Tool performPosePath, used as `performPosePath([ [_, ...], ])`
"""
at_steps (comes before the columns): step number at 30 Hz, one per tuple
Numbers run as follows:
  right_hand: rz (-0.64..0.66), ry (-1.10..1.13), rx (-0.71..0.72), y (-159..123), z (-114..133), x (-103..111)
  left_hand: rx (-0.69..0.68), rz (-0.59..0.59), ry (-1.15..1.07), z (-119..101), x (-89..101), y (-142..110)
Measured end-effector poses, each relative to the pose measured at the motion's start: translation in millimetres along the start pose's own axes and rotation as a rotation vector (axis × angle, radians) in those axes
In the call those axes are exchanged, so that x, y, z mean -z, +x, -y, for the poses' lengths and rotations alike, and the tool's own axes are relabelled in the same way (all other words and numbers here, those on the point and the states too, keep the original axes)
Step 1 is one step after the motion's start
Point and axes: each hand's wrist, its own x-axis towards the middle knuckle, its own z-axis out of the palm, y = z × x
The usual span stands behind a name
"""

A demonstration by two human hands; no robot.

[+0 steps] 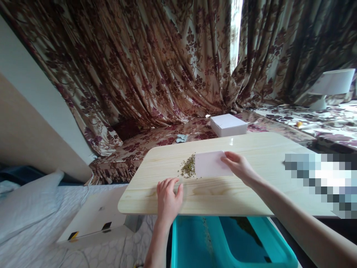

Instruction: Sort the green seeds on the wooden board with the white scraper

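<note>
My right hand grips the right edge of a thin, pale pinkish-white flat sheet, thumb on top. The sheet's left edge touches a small heap of greenish-brown dried bits, with some grains scattered around it. The heap lies on a light wood-grain table. My left hand is at the table's front edge, nearer than the heap, its fingers apart and nothing in it. Below the front edge stands a turquoise plastic bin, with some scattered bits along its inside and a dark patch in its right part.
A white box and a folded pale cloth lie on the patterned surface behind the table. A white lamp stands at the far right. At the lower left are a flat white carton and a pillow. A blurred-out object is on the table's right.
</note>
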Motion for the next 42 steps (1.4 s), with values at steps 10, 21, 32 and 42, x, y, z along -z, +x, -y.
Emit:
performPosePath([
  [10,-0.083,-0.022,-0.019,5.9,-0.9,24.7,0.009,0.013,0.006,1.1,-1.3,-0.9],
  [21,-0.096,0.027,-0.101,10.6,-3.7,29.6,0.007,0.016,0.007,1.3,0.0,-0.7],
  [32,-0.034,0.021,-0.04,14.1,1.2,11.8,0.008,0.02,0.004,0.7,0.1,-0.9],
  [42,0.035,0.012,0.02,15.7,1.0,15.5,0.018,0.028,-0.007,0.3,0.5,-0.9],
])
